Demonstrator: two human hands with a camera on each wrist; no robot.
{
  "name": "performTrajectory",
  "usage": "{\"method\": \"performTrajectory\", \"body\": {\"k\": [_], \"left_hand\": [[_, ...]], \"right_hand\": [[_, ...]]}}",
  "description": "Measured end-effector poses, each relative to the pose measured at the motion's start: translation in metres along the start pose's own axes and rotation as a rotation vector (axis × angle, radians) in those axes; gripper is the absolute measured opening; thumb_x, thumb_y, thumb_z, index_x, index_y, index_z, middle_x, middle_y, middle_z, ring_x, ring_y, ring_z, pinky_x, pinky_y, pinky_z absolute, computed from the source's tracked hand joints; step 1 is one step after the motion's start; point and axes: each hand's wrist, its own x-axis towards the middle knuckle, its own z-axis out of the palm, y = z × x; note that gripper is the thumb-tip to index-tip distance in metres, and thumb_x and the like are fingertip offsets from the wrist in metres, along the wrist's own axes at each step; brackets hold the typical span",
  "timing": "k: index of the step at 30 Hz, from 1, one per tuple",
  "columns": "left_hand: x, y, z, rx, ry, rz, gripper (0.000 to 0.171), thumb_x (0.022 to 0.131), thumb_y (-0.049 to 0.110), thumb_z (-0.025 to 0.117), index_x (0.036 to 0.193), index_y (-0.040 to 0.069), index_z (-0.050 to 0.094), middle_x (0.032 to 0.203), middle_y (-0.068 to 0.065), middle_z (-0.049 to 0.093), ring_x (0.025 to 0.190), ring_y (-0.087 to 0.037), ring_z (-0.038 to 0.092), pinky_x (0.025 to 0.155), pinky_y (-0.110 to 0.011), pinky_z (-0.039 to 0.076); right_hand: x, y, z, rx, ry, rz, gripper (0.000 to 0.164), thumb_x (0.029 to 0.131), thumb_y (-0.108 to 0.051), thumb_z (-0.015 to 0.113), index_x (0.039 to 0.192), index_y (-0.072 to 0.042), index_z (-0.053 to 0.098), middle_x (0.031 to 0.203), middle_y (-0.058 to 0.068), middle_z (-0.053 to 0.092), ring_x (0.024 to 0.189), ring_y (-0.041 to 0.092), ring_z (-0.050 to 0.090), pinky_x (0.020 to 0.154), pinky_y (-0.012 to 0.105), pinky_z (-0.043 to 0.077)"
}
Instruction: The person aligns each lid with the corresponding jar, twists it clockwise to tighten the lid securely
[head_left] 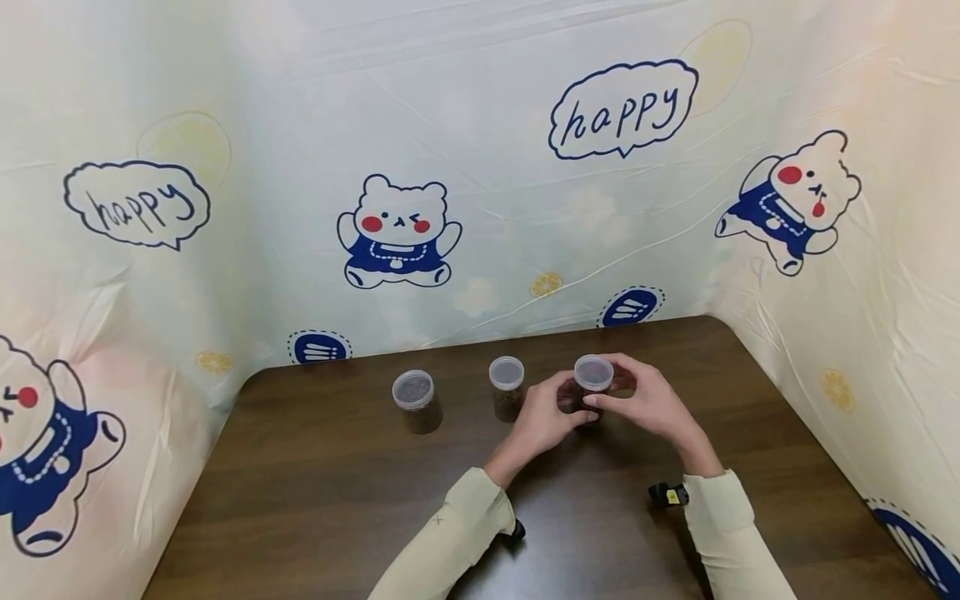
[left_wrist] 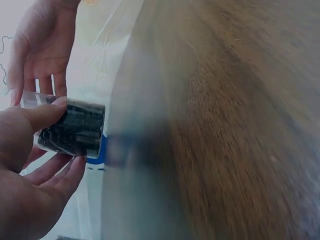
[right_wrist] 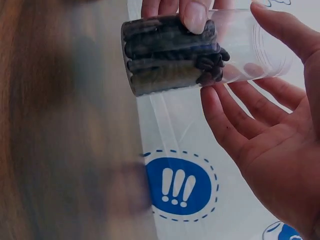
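A clear plastic jar [head_left: 593, 372] with a pale translucent top and dark, stick-like pieces inside stands upright between both hands. My left hand [head_left: 542, 417] holds its lower body, thumb on the near side and fingers round the far side. Around the upper part, near the rim, my right hand [head_left: 652, 404] grips with thumb and fingers. The wrist views show the dark contents of the jar [right_wrist: 170, 52] up close; whether its base touches the table cannot be told. Just left of the left hand is a second similar jar [head_left: 507, 390].
A third lidded jar [head_left: 417, 402] with dark contents stands farther left on the brown wooden table [head_left: 337, 500]. Behind the table hangs a pale printed cloth [head_left: 495, 167], which also covers both sides. A small black device [head_left: 667, 496] sits by the right cuff.
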Motion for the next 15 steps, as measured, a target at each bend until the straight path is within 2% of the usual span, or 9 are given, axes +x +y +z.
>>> {"method": "performTrajectory", "body": {"k": [4, 10, 15], "left_hand": [[0.008, -0.002, 0.005, 0.003, 0.005, -0.008, 0.059, 0.087, 0.02, 0.089, 0.14, 0.019, 0.064, 0.128, -0.004, 0.076, 0.111, -0.012, 0.075, 0.095, -0.025, 0.061], [0.019, -0.005, 0.013, -0.012, 0.02, -0.015, 0.058, 0.087, 0.018, 0.089, 0.14, 0.019, 0.065, 0.128, -0.004, 0.076, 0.112, -0.012, 0.075, 0.092, -0.02, 0.059], [0.027, -0.008, 0.022, -0.013, 0.034, -0.033, 0.057, 0.087, 0.016, 0.088, 0.14, 0.018, 0.065, 0.126, -0.005, 0.077, 0.114, -0.013, 0.074, 0.093, -0.02, 0.059]], "right_hand": [[0.004, 0.008, 0.001, -0.004, 0.016, 0.023, 0.06, 0.087, -0.025, 0.089, 0.139, -0.012, 0.063, 0.131, 0.012, 0.071, 0.109, 0.024, 0.068, 0.095, 0.037, 0.06], [0.01, 0.018, -0.001, 0.048, 0.04, 0.037, 0.057, 0.089, -0.021, 0.087, 0.139, -0.006, 0.063, 0.131, 0.018, 0.07, 0.113, 0.031, 0.069, 0.098, 0.051, 0.06], [0.012, 0.026, -0.003, 0.062, 0.033, 0.055, 0.057, 0.091, -0.018, 0.084, 0.141, -0.005, 0.061, 0.133, 0.02, 0.069, 0.116, 0.033, 0.069, 0.1, 0.054, 0.059]]}}
